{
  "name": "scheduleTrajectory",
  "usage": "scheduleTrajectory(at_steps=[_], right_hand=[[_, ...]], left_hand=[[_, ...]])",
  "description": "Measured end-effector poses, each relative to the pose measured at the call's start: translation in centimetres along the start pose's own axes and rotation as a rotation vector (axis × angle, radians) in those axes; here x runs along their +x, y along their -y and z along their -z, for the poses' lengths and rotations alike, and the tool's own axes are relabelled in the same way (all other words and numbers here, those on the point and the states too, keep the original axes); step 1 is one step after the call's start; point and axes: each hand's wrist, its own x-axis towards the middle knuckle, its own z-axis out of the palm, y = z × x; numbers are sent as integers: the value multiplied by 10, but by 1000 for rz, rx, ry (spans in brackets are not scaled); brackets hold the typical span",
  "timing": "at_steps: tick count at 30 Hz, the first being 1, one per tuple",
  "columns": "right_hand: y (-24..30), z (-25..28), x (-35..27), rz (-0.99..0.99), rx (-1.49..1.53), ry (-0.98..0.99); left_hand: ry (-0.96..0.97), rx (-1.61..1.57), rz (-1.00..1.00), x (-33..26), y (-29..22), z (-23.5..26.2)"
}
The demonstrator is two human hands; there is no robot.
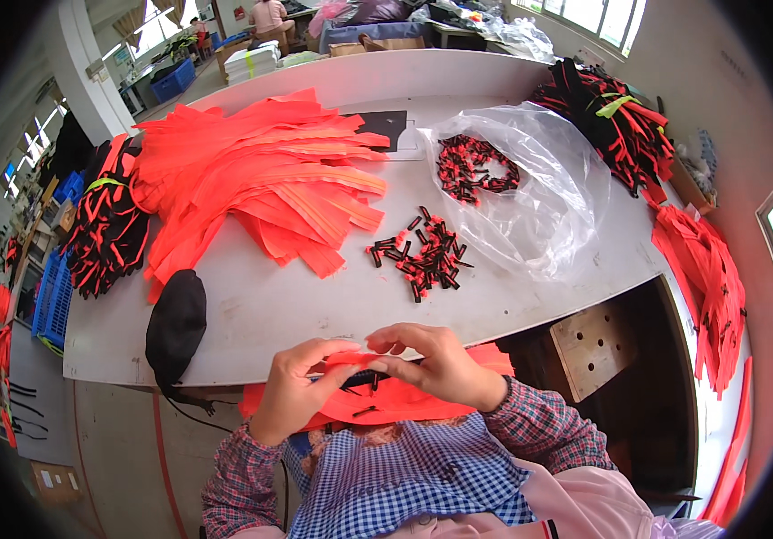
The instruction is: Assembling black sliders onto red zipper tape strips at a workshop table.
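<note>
My left hand [292, 388] and my right hand [445, 366] meet over my lap, at the table's near edge. Thumbs and fingers of both are pinched on a bright orange-red zipper strip [351, 358]; whether a small piece sits between my right fingertips is hidden. More orange-red strips [422, 410] lie across my lap below, with a few small black zipper pulls [365, 411] on them. Just beyond my hands, a loose heap of black-and-red zipper pulls [440, 260] rests on the table.
A large fan of orange-red strips [261, 171] covers the table's left. Beside it lie a tied black-and-red bundle [108, 225] and a black pouch-like thing [176, 323]. A clear plastic bag [557, 207] holds more pulls. Another bundle [606, 126] lies far right, above hanging strips [701, 287].
</note>
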Motion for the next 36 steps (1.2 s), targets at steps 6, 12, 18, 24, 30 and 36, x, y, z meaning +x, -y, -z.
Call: scheduleTrajectory(at_steps=[6,12,18,24,30,36], right_hand=[[2,-11,3,-72,210,37],[-7,-27,0,25,181,22],[-18,-44,-7,-143,396,8],[-28,-73,-6,-540,1086,-159],[-90,-36,6,-447,439,-76],[-188,2,40,-251,-633,-298]], left_hand=[[-57,-119,82,-7,1,-15],[-116,-97,55,-14,13,-22],[-192,129,-113,-17,18,-29],[-289,458,-551,-14,24,-44],[-283,296,-193,-7,24,-41],[-334,258,-138,-8,19,-38]])
